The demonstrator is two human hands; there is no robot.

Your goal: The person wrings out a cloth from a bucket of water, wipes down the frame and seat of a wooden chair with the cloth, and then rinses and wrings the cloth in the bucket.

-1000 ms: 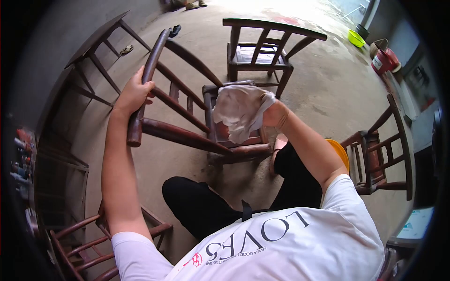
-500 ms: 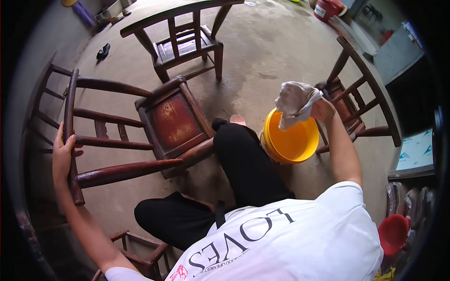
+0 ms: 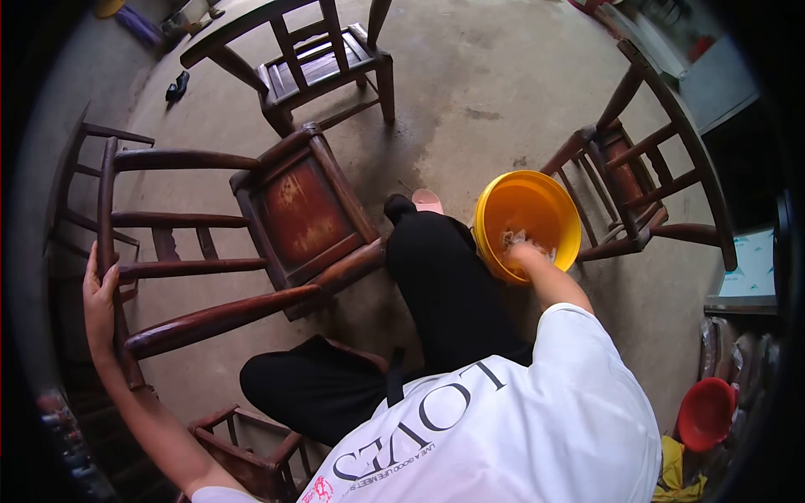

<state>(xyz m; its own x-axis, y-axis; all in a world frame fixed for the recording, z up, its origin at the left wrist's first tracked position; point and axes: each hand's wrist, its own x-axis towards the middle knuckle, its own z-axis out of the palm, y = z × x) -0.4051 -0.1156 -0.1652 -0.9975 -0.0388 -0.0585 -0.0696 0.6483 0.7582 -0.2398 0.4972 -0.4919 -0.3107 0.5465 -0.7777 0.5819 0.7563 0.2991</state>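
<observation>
We kneel among wooden chairs, one hand on a tipped chair, the other down in a bucket.

Nearest, our left hand closes around the top rail of the dark red-brown wooden chair lying on its side on the concrete floor. Just beyond our knees, our right hand sits inside the round yellow plastic bucket, fingers in a pale wet cloth; we cannot tell whether they grip it. Beside the bucket stands another slatted wooden chair, and farther off an upright wooden chair.
</observation>
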